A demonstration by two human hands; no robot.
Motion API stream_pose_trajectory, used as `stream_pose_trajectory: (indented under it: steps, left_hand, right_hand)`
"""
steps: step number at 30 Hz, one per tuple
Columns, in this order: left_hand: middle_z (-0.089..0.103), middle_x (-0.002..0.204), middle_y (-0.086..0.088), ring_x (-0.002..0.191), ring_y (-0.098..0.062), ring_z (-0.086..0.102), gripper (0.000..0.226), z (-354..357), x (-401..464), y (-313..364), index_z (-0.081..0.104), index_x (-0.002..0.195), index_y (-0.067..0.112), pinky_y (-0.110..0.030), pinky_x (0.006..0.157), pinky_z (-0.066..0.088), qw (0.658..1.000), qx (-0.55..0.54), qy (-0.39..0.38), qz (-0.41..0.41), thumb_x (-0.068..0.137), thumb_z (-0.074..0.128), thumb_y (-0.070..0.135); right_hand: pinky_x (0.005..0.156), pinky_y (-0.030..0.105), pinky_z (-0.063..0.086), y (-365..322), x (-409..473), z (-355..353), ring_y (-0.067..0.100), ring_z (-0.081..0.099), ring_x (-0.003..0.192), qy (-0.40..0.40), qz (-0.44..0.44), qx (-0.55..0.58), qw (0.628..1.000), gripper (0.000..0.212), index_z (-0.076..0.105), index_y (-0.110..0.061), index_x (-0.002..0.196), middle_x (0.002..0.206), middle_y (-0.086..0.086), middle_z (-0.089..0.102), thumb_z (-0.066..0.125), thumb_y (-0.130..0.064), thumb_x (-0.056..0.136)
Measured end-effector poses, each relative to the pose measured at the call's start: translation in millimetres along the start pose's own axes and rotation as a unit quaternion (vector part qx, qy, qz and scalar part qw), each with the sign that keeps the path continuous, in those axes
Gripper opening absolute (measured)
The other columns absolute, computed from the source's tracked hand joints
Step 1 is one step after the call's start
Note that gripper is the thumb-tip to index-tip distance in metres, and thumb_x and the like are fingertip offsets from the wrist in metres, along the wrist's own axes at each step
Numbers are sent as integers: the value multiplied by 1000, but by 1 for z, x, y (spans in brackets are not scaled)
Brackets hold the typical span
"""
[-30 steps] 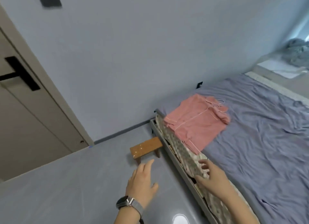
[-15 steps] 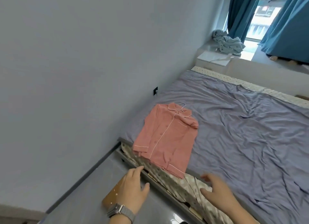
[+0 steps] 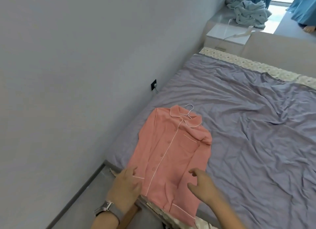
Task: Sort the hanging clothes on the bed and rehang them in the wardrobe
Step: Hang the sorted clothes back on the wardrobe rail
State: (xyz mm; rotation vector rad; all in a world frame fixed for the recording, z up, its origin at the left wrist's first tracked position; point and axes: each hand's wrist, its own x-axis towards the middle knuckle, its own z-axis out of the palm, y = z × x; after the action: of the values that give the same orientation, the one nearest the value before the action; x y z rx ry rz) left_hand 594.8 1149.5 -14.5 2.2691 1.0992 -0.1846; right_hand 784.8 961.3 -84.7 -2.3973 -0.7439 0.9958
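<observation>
A pink button-up pyjama shirt [image 3: 172,150] with white piping lies flat on the near left corner of the bed, its hem hanging over the bed's foot. A white wire hanger [image 3: 189,111] sticks out at its collar. My left hand [image 3: 125,187], a watch on its wrist, hovers open at the shirt's lower left edge, fingers relaxed. My right hand [image 3: 202,184] is open over the shirt's lower right part, fingers loosely spread. Neither hand holds anything.
The bed is covered by a wrinkled lilac sheet [image 3: 248,126]. A grey wall [image 3: 77,74] runs along its left side. A wooden stool [image 3: 130,216] stands below my left wrist. A white nightstand [image 3: 225,37] and crumpled blue cloth [image 3: 248,11] lie beyond the headboard.
The view has closed in on the bed. Both hands have moved forward from the bed's foot to over the lower part of the pink shirt.
</observation>
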Motion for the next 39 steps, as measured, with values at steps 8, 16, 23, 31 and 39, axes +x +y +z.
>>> stream_pose_trajectory:
  steps: [8,16,23,31,39]
  left_hand:
    - [52,113,8,100,-10,51,38,49,130,19,44,129,21,-20,91,42,993,-34,-98,-49,91,50,24]
    - [60,111,-2,96,-15,56,30,64,234,-5,52,114,22,-23,86,38,973,-176,-77,-131,89,54,6]
    - [63,103,0,97,-17,59,28,87,270,-30,55,107,22,-28,88,41,966,-199,-61,-156,88,56,2]
    - [61,107,-11,87,-12,58,32,107,271,-23,55,109,17,0,69,42,963,-205,-67,-161,86,55,-5]
    - [51,108,13,94,3,52,49,55,276,13,48,109,44,-5,80,40,993,-112,27,7,84,59,3]
  right_hand:
    - [78,18,38,69,140,13,15,54,96,-127,77,-83,985,43,43,-15,131,119,4,58,52,-22,89]
    - [95,48,37,118,309,-23,47,49,110,106,128,-92,982,43,49,11,120,117,32,52,47,-19,89]
    - [99,44,40,128,436,-52,40,48,120,121,199,-11,972,62,46,2,128,129,24,51,64,-39,85]
    - [63,33,32,81,382,-1,37,60,82,141,103,58,983,36,51,-13,84,78,14,63,49,-48,94]
    - [54,34,32,38,258,-29,12,42,48,85,24,-24,996,58,32,-21,49,42,-5,37,52,-62,85]
